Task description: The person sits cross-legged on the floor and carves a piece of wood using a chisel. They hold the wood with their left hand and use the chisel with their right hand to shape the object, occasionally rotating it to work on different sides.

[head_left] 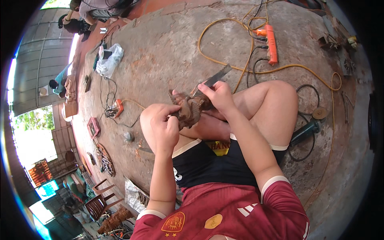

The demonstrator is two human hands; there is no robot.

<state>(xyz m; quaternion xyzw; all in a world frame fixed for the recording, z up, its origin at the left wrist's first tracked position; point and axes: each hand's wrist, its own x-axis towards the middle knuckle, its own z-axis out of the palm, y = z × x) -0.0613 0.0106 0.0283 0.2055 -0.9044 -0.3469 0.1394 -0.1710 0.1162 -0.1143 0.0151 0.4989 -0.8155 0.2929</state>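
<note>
- While the person sits cross-legged on the floor (168, 52), a brown carved piece (191, 113) is held in front of the body, over the crossed legs (266, 102); from where I stand, I cannot tell whether it rests on them.
- Left hand (165, 127): grip closed on the carved piece at its left side, thumb and fingers bent against it.
- Right hand (218, 97): grip closed around a dark flat tool (221, 75), thumb laid along it; the tool slants, its far end up and to the right, its lower end at the piece's upper edge. Contact there cannot be confirmed.
- Beside the left thigh: a small orange socket block (117, 109), with dark cords near it.
- Ahead and to the right: an orange power strip (271, 46) with plugs fitted; a yellow cable (216, 23) loops over the floor.
- Beside the right thigh: a green cylindrical tool (305, 134), lying down.
- Farther left: a white plastic bag (111, 62), a red frame (93, 128) and a brown chair (96, 205).
- Far left: a co-worker in a teal top (61, 81).
</note>
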